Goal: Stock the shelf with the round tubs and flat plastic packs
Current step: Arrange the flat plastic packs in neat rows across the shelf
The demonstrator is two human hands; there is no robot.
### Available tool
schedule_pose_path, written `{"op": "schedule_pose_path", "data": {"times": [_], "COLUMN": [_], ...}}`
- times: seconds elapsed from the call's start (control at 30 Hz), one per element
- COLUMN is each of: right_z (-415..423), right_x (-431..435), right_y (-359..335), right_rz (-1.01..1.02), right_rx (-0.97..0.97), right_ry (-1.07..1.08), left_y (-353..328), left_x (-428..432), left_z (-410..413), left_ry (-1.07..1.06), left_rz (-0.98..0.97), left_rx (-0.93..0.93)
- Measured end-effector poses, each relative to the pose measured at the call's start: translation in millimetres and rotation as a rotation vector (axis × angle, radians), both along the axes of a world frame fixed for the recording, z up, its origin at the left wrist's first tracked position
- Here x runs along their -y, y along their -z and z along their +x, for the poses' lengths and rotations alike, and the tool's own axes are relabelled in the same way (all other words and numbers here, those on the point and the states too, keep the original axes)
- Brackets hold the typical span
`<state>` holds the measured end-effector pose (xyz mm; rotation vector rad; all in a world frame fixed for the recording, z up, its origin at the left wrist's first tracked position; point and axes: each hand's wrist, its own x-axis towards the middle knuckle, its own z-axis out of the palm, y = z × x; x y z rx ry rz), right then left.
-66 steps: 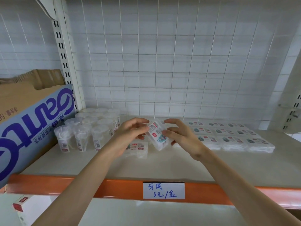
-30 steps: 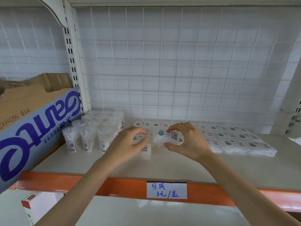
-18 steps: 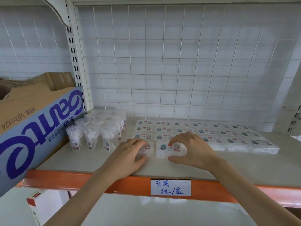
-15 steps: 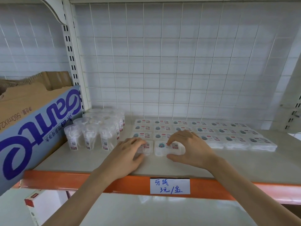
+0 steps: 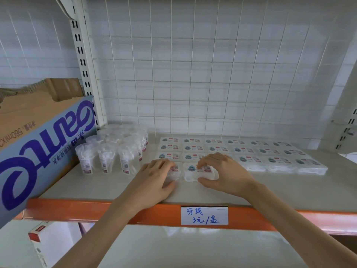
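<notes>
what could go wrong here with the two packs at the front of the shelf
1. The left hand pinches the left front pack and the right hand pinches the right front pack. Pushing them back unevenly may knock the packed rows just behind out of line.
2. The round tubs stand tall and narrow beside the left hand. A sideways sweep when it pulls away might topple the nearest one.

Shelf point(image 5: 270, 190) pale and glossy; orange front rail point(image 5: 150, 211) carries a handwritten paper label point(image 5: 204, 215). Slotted white upright point(image 5: 83, 60) at its back left corner, second upright point(image 5: 347, 130) at the right edge. White tiled wall point(image 5: 38, 45) behind a white wire grid panel point(image 5: 173, 36). Soft, even light
</notes>
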<state>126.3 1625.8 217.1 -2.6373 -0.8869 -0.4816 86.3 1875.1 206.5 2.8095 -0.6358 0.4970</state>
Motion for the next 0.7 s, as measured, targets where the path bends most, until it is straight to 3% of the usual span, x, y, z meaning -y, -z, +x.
{"op": "schedule_pose_path", "data": {"times": [0.27, 0.53, 0.7], "right_z": [-7, -32, -61], "right_x": [1, -11, -1], "right_y": [-6, -2, -3], "right_rz": [0.05, 0.134, 0.078], "right_rx": [-0.108, -0.036, -0.047], "right_ry": [0.043, 0.213, 0.289], "left_y": [-7, -8, -16], "left_x": [3, 0, 3], "left_z": [-9, -11, -25], "left_ry": [-0.018, -0.004, -0.017], "left_rz": [-0.046, -0.014, -0.02], "left_rx": [0.012, 0.119, 0.137]}}
